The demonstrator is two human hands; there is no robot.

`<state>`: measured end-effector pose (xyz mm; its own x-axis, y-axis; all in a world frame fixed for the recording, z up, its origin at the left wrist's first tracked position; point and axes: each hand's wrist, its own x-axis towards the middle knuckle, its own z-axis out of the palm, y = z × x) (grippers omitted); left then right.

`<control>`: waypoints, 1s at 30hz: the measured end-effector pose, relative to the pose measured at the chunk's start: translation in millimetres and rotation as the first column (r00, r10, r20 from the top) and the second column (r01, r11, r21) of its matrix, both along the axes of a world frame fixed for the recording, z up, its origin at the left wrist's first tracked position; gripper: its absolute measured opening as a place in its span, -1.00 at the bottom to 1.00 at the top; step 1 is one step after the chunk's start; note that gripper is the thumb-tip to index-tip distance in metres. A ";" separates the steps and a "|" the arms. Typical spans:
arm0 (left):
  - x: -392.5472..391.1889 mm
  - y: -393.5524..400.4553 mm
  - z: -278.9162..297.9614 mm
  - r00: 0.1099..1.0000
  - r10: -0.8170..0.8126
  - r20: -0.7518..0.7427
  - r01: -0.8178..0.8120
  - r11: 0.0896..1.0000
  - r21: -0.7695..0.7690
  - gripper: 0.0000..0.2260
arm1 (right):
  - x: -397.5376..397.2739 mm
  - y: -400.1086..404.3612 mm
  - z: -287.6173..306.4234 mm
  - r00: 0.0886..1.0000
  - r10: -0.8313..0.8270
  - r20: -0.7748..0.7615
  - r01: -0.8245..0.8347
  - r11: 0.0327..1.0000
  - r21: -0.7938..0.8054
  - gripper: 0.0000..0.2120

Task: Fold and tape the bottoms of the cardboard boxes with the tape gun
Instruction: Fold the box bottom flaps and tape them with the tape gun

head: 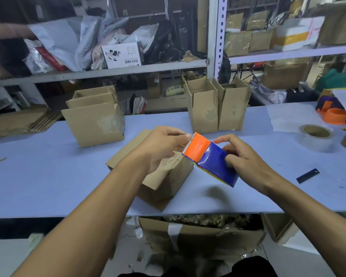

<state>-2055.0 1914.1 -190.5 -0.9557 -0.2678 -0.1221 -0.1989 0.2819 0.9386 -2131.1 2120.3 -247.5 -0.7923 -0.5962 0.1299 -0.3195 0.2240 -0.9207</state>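
My right grip [242, 156] wraps the tape gun [210, 159]; left grip [164, 144] pinches tape at its blade, just above the box [158, 176], ready to seal.

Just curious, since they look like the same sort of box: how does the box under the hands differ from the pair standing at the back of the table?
The box under the hands lies with flaps folded over on top; the pair at the back stand tall with flaps up and open. The left hand is on the near box, and the right hand holds the tape gun at it; nobody touches the pair. All are plain brown cardboard on one table.
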 end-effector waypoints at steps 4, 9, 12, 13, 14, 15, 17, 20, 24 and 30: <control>-0.4 -3.4 2.3 1.000 -0.024 0.012 0.023 0.996 0.092 -0.93 | -1.6 3.2 2.1 1.000 0.019 0.014 -0.019 1.000 0.000 -0.54; -2.8 -6.8 3.6 0.997 -0.054 0.047 0.044 0.978 0.205 -0.80 | -3.3 10.3 2.7 0.996 0.081 -0.046 -0.079 0.996 0.042 -0.48; -6.5 -11.0 5.3 0.995 -0.067 0.076 0.052 0.981 0.185 -0.75 | -2.3 10.0 3.7 0.987 0.086 -0.135 -0.070 0.990 0.124 -0.27; -7.9 -12.5 6.3 0.993 -0.074 0.091 0.056 0.982 0.178 -0.74 | -2.3 9.5 4.9 0.984 0.085 -0.157 -0.064 0.989 0.132 -0.26; -9.1 -13.3 7.3 0.992 -0.076 0.105 0.056 0.983 0.174 -0.74 | -2.3 9.2 6.5 0.982 0.086 -0.169 -0.064 0.990 0.127 -0.29; -10.6 -13.9 8.2 0.991 -0.069 0.113 0.049 0.984 0.170 -0.74 | -2.4 8.8 7.3 0.980 0.088 -0.176 -0.068 0.991 0.117 -0.32; -14.4 -14.0 11.0 0.993 -0.030 0.111 0.015 0.991 0.133 -0.75 | -1.8 7.1 9.4 0.973 0.092 -0.210 -0.069 0.991 0.114 -0.39; -20.4 -14.0 15.7 0.994 0.037 0.105 -0.037 0.999 0.000 -0.77 | -3.8 1.9 12.9 0.941 0.098 -0.323 -0.036 0.980 0.193 -0.45; -27.1 -10.9 13.6 0.988 0.107 0.110 -0.087 0.981 -0.175 -0.83 | -13.0 -5.1 16.6 0.853 0.114 -0.510 0.078 0.937 0.340 -0.47; -34.6 -8.0 4.0 0.977 0.212 -0.011 -0.210 0.955 -0.210 -0.81 | -9.4 -19.7 9.7 0.788 0.078 -0.610 0.141 0.943 0.302 -0.37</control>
